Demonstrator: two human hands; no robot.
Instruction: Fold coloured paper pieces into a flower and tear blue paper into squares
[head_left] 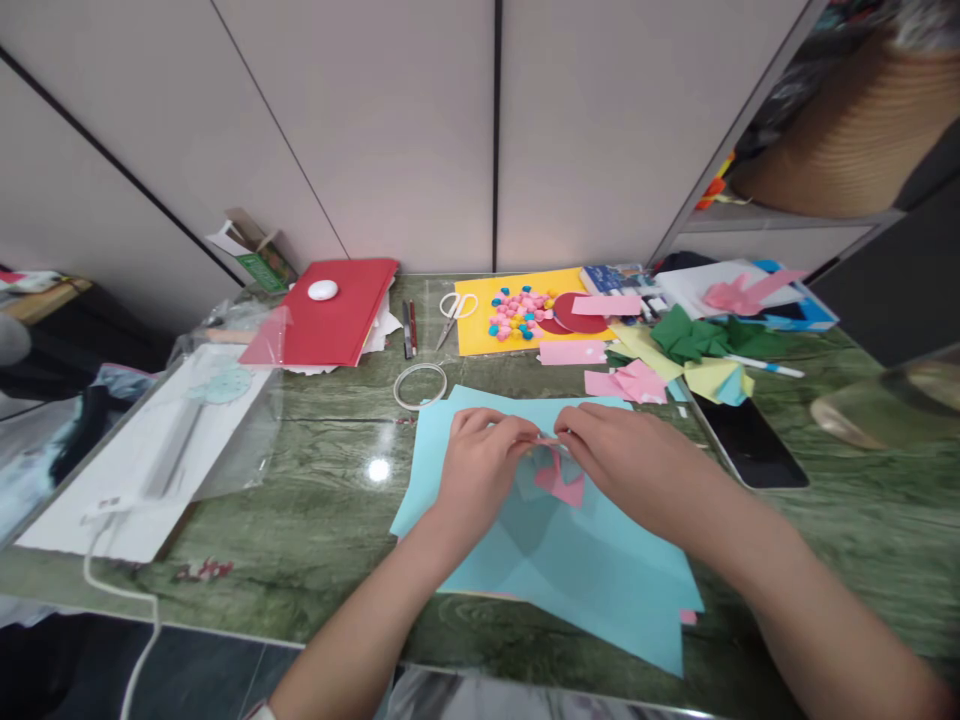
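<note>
Light blue paper sheets (600,570) lie overlapped on the green marbled table. Above them, my left hand (484,455) and my right hand (611,450) meet, fingertips pinched on a small strip of pink paper between them. Below the fingertips a pink paper piece (562,483) shows over the blue sheets; whether it is joined to the strip is unclear. Pink paper scraps (634,381) sit just beyond my right hand. A roll-like ring (420,387) lies beyond my left hand.
Farther back are white-handled scissors (457,308), a yellow sheet (476,335) with colored paper balls, and a red folder (337,330). Green folded paper (686,335) and a phone (754,440) lie right. A glass container (892,405) stands far right; a plastic-covered white board (135,500) lies left.
</note>
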